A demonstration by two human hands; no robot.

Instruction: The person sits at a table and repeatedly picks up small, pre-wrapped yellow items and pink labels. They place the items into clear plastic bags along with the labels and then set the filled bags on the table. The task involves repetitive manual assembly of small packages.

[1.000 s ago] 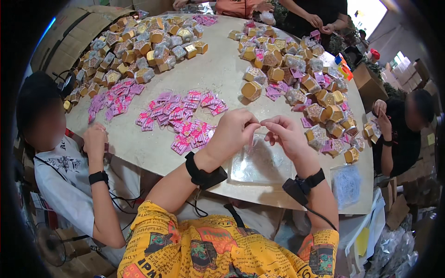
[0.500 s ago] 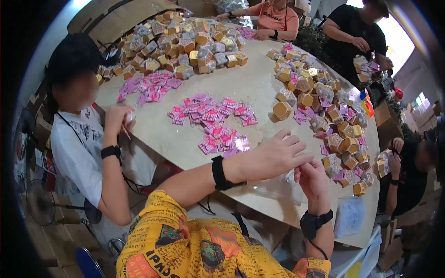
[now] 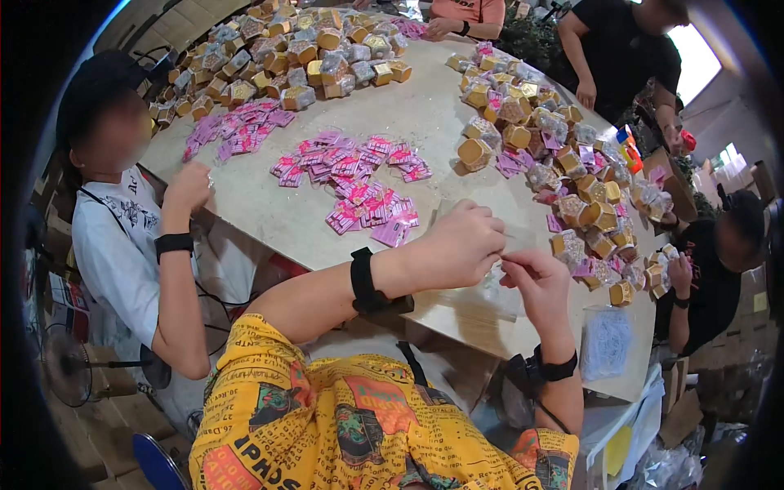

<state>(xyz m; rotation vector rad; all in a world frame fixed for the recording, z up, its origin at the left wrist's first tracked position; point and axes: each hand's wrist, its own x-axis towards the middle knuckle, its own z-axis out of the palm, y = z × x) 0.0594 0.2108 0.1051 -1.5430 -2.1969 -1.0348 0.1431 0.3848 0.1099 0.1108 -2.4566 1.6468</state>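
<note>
Over the table's near edge my left hand is closed, knuckles up, with its fingertips turned toward my right hand. My right hand pinches thumb to forefinger right beside them. Whatever lies between the two sets of fingertips is too small to make out. Beneath my hands a clear plastic bag lies on the table. Just left of my left hand are pink printed cards with thin loops, in a loose heap. To the right of my right hand sits a clear packet of white strings.
Gold boxes in clear wrap are piled at the far left. More wrapped gold boxes with pink cards line the right side. A second heap of pink cards lies near a co-worker on the left. Other people work around the table.
The view has shifted, so the table's things sit a little further left and higher. My hands stay close together, and my right hand's pinch has turned more toward the left hand.
</note>
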